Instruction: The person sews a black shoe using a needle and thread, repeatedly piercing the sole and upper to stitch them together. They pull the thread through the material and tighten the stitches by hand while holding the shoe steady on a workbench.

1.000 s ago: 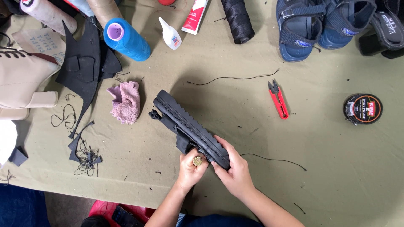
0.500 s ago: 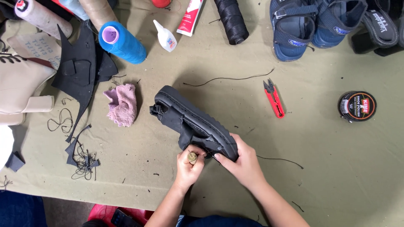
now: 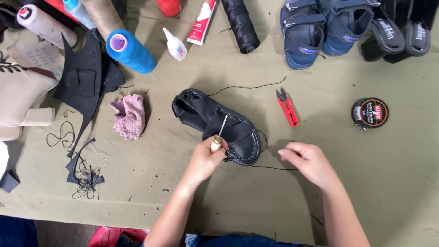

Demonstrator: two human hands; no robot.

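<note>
Olive-green canvas cloth covers the desk, and much along its edges is cut off. At the left edge a cream leather boot with laces runs out of view, and a pale thread cone beyond it is cropped at the far left corner. Jagged black leather offcuts lie near that edge, with tangled thread scraps toward the near edge; their shapes are hard to make out. A blue thread spool, a pink knitted rag and a small white glue bottle come next.

Near the middle of the desk lies the black leather sandal, sole down, toe pointing toward the near edge. The left hand is closed around the wooden-handled awl; its metal shaft rests on the sandal's strap, the tip hidden in the leather. The right hand, just right of the sandal, has thumb and forefinger pressed together on a thin black thread running back to the sole.

Red thread snips lie beyond the right hand. A round black polish tin sits toward the right edge. Blue strapped sandals and black sandals line the far edge, partly cropped.
</note>
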